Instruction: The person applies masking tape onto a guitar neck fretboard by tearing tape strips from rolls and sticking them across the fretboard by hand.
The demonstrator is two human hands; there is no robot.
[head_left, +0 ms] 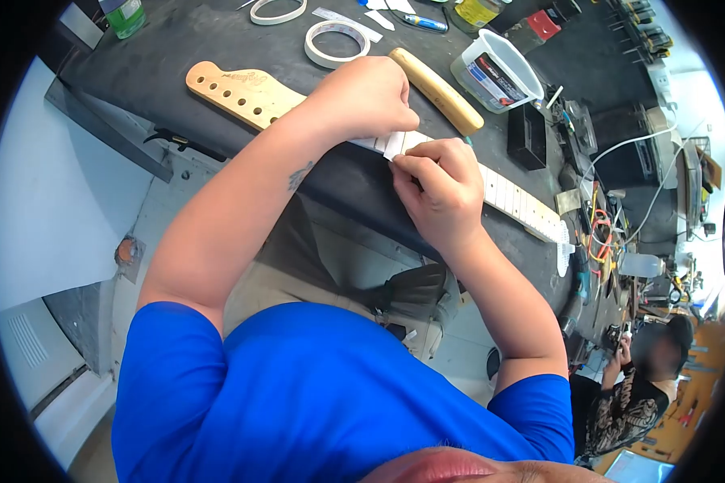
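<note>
1. Guitar neck [517,200], pale wood, lay at a slant along the near edge of a dark worktop [205,40]. Its headstock [246,88], w/ a row of holes, pointed twd the worktop's left end; the fretted part ran twd the right.
2. Person's R hand [443,189] was closed in a pinch: thumb + fingers gripped a small white strip [393,148] lying across the neck, approx mid-length.
3. Person's L hand [370,97] was just beside it, over the neck, fingers curled inward. Tips hidden, so can't tell if it gripped anything.
4. Beyond the hands, twd the far edge: a white tape roll [337,44], a 2nd roll [278,10] farther left, a ruler [348,24] partly behind the first, and a blue pen-like tool [424,23].
5. R of those: a curved tan wooden piece [437,91], near the neck; then a clear plastic tub [498,72] w/ dark label, and a black open box [528,138].
6. At the neck's right end: a white toothed piece [564,249].
7. Far right: a co-worker [632,402] in dark cap + patterned sleeves, hands raised nr a small dark item, too small to ID.
</note>
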